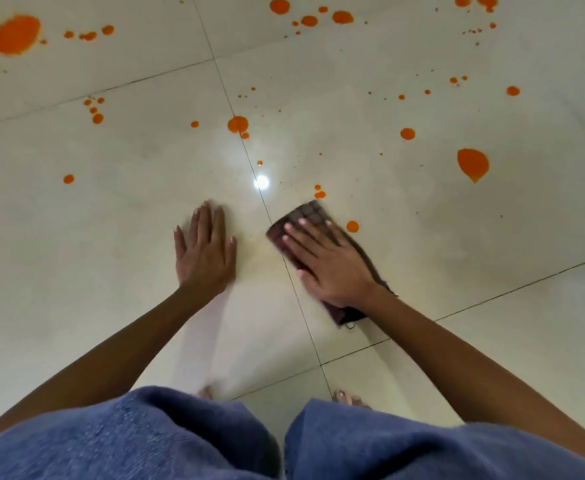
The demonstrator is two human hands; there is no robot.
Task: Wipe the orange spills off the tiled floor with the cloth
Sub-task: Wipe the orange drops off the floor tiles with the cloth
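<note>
The tiled floor [111, 237] carries many orange spills [16, 34], so wiping seems barely begun. The left hand [206, 251] rests flat, fingers straight. The right hand [332, 265], fingers spread, presses the cloth [306, 216] to the floor, perhaps mid-stroke, given the blur. Next, push onto the drop [352, 226] just beside it.
</note>
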